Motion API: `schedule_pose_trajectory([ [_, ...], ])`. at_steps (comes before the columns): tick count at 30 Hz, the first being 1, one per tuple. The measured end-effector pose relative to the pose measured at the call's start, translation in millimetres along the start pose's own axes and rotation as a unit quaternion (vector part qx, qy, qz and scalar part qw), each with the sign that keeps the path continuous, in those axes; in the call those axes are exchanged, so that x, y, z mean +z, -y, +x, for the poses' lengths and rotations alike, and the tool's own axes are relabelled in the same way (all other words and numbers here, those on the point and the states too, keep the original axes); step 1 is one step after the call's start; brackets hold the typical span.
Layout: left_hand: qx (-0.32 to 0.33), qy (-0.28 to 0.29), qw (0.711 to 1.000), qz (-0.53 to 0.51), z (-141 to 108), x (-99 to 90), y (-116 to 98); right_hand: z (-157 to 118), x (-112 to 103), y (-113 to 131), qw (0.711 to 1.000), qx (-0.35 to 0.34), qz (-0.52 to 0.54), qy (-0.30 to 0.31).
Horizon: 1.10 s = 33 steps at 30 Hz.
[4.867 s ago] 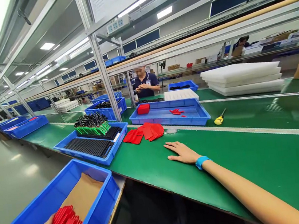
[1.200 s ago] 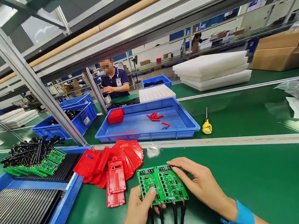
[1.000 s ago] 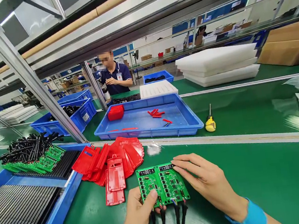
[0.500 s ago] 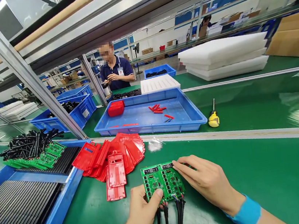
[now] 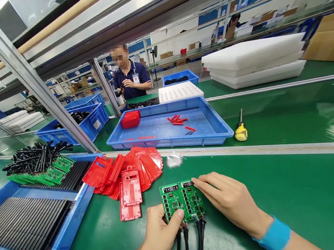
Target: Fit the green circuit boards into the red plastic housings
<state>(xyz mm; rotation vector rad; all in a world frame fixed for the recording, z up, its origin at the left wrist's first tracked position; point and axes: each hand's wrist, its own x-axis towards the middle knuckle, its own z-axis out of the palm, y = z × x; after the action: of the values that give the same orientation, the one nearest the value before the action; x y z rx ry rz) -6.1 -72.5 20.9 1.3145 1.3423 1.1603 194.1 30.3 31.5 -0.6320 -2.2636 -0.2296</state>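
Note:
A pair of green circuit boards (image 5: 177,200), joined side by side, is held above the green bench top. Each bears a small black display at its far end, and black cables (image 5: 200,239) hang from the near edge. My left hand (image 5: 161,232) grips the left board, thumb on top near the cable end. At the far right corner, the fingertips of my right hand (image 5: 228,197) are closed on the boards' edge by the display. Red plastic housings (image 5: 130,187) lie in a fanned pile left of the boards.
A blue tray (image 5: 169,141) with red pieces lies ahead. To the left, a blue bin (image 5: 75,223) holds black strips and a stack of cabled boards (image 5: 46,173). A yellow screwdriver (image 5: 241,131) lies at right. Beyond the tray a co-worker (image 5: 131,74) handles something small.
The whole view has shifted slightly. Both hands keep nearly the same hold on the boards.

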Motion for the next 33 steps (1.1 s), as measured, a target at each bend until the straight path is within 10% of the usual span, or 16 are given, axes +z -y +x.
schedule_pose_trajectory([
  [33, 0.011, 0.002, 0.999, 0.037, 0.2, 0.2, -1.7, 4.1, 3.9, 1.2, 0.933, 0.255, 0.25, 0.051],
])
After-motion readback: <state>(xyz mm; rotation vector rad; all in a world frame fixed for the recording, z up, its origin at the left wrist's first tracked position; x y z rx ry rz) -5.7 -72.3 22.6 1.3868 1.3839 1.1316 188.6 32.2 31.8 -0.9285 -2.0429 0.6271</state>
